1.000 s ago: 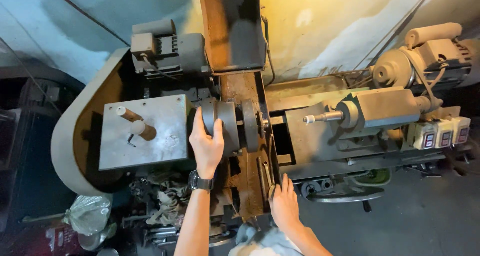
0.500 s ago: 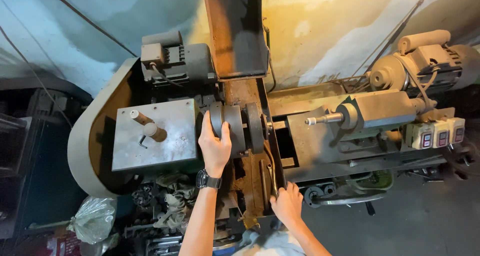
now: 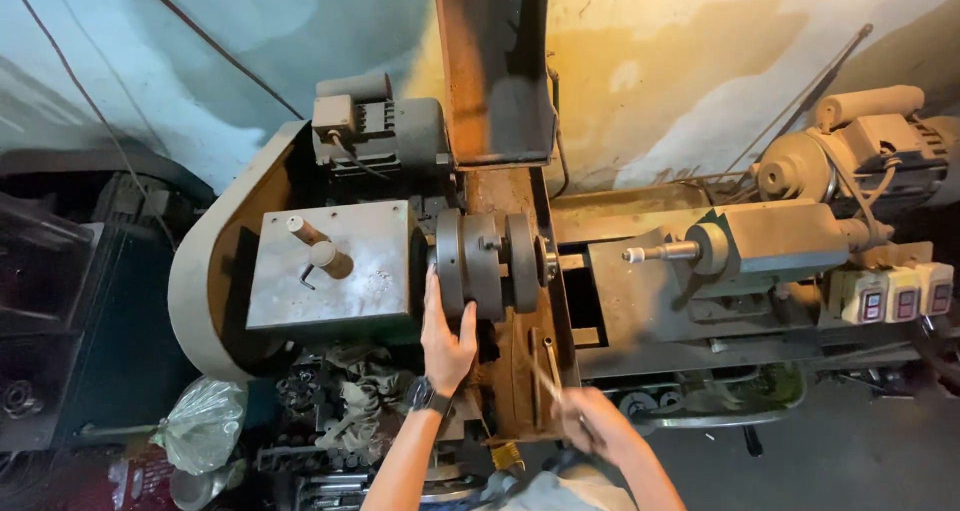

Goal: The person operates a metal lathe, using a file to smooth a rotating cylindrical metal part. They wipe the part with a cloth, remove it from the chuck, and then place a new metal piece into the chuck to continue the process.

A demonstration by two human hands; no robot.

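Note:
I look down on an old grey lathe. My left hand (image 3: 445, 341), with a dark watch on the wrist, grips the lower rim of the round steel chuck (image 3: 490, 261), fingers on its left disc and thumb toward the middle. My right hand (image 3: 592, 423) is blurred at the front edge of the rusty bed (image 3: 520, 371). A thin pale rod (image 3: 543, 371) slants up from its fingers; I cannot tell whether it is held. To the right, the tailstock (image 3: 770, 243) points its spindle at the chuck.
The headstock cover (image 3: 335, 271) carries two stubby levers, with a motor (image 3: 375, 131) behind it. A belt guard (image 3: 200, 271) curves at the left. A switch box (image 3: 900, 293) sits far right. A plastic bag (image 3: 205, 423) and scrap parts lie below.
My left hand stays on the chuck, slightly lower on its rim. My right hand has shifted along the bed's front edge and is now blurred with motion.

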